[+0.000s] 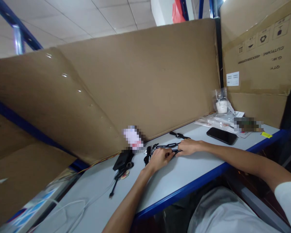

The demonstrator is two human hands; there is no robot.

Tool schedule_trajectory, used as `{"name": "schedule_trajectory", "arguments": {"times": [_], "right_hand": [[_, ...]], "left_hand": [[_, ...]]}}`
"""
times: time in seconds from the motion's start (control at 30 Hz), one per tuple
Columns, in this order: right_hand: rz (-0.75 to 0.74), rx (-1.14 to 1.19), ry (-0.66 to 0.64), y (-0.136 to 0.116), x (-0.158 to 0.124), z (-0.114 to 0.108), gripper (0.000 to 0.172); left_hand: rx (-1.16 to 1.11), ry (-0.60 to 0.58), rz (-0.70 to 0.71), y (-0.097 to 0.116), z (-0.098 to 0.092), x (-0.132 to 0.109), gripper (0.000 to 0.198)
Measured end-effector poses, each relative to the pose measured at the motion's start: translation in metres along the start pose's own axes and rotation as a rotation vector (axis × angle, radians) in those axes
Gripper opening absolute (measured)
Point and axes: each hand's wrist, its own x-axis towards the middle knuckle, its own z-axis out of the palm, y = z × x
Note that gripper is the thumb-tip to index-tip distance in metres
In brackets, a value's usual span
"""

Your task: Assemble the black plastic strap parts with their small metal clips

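Note:
My left hand rests low over the tabletop with its fingers curled, pinching a black strap with chain-like links. Close on its right, my right hand is closed on the same strap, and a short dark piece spans the gap between the two hands. More black strap parts lie at the left hand's far side, partly hidden by it. Another black strap piece lies just beyond my right hand. Small details of the strap are too fine to make out.
On the right lie a black phone, clear plastic bags and a wrapped white cup. To the left are a black box-like item and a cable. Cardboard walls enclose the blue-edged table.

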Motion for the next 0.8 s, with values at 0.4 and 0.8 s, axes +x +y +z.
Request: {"name": "schedule_trajectory", "arguments": {"times": [0.4, 0.8], "right_hand": [[0.006, -0.003, -0.001, 0.000, 0.000, -0.001, 0.048], [-0.002, -0.005, -0.008, -0.001, -0.001, -0.002, 0.048]], "left_hand": [[-0.039, 0.041, -0.003, -0.008, 0.004, 0.001, 0.047], [-0.197, 0.116, -0.012, -0.014, 0.006, 0.001, 0.062]]}}
